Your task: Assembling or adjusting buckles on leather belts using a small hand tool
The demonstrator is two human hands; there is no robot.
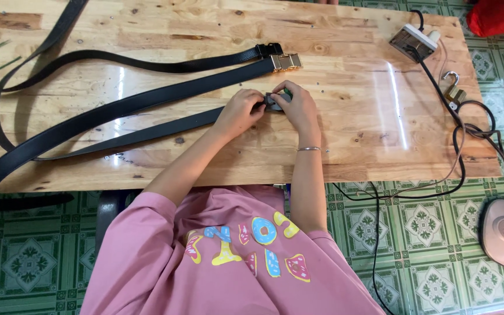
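left hand (pixel 241 109): pinching black belt (pixel 147 131) end at buckle (pixel 273 102)
right hand (pixel 296 108): gripping buckle, green bit showing
desk (pixel 345 134): two more belts, gold buckle (pixel 287 61), padlock (pixel 454 90)

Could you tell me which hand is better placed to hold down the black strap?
Probably the left: the left hand rests on the black strap, which trails off that side; the right hand covers the buckle.

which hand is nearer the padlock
Right. The right hand sits mid-table on the belt end, with bare wood between it and the padlock near the table's right edge. The left hand is further left, beyond the right one.
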